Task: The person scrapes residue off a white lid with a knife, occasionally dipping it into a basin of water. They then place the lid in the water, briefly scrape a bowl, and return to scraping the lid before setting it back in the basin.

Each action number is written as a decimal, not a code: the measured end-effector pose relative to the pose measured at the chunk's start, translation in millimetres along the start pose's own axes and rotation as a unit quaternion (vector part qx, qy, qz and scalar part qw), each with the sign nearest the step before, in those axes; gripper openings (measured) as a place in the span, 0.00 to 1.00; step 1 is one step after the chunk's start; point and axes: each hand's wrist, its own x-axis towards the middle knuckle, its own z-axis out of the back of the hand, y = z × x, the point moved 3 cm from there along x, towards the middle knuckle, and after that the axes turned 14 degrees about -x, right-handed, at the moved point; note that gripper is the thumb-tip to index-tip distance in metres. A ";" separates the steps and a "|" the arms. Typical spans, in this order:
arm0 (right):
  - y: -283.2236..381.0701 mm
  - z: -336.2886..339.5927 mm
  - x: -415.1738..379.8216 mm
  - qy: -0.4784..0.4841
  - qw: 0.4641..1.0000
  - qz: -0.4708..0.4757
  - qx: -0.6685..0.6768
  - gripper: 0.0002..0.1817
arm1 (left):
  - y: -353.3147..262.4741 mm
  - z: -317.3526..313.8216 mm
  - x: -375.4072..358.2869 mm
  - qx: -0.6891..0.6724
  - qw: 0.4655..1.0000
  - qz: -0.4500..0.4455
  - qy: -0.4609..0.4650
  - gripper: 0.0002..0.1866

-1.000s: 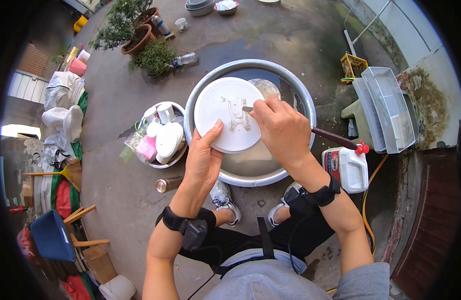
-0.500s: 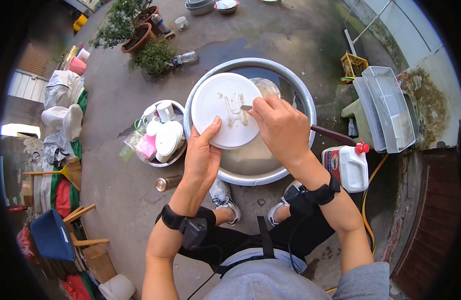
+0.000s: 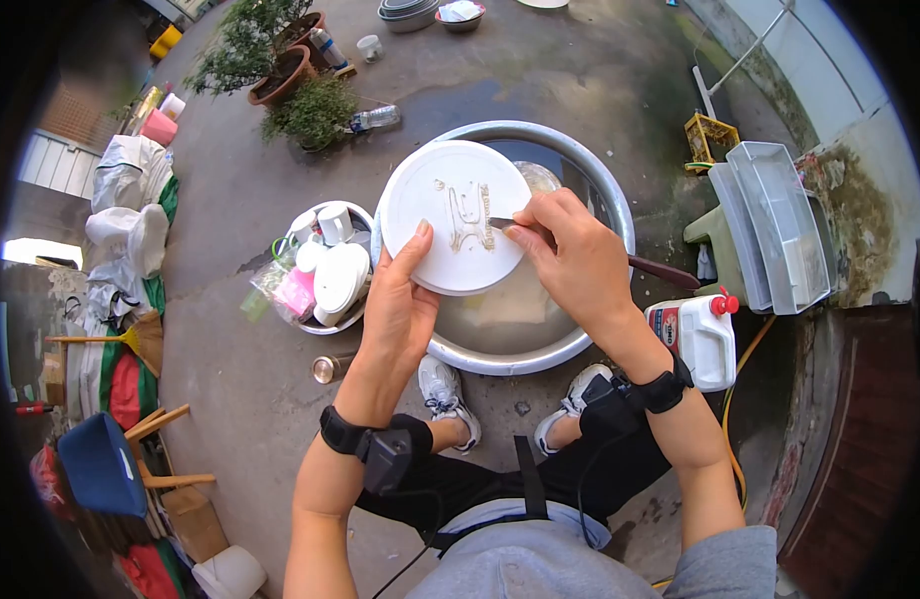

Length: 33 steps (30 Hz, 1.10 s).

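Note:
A round white lid with brownish raised marks in its middle is held over a large metal basin. My left hand grips the lid's lower left edge, thumb on its face. In my right hand is a dark-handled knife, pinched near the blade; its tip touches the lid beside the marks. Part of the handle sticks out to the right of that hand. Cloudy water and a round clear thing show in the basin below.
Left of the basin stands a bowl of white containers and plastic bags, with a metal flask below it. At right are a white jug, clear plastic bins and a hose. Potted plants stand at upper left.
The lid has tilted slightly and its marks face me more squarely. My right hand has shifted a little right and down with the knife.

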 end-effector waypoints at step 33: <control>11.2 2.8 -2.8 -0.046 0.978 0.164 -0.123 0.07 | -2.5 0.8 -3.9 0.068 0.997 -0.021 0.010 0.27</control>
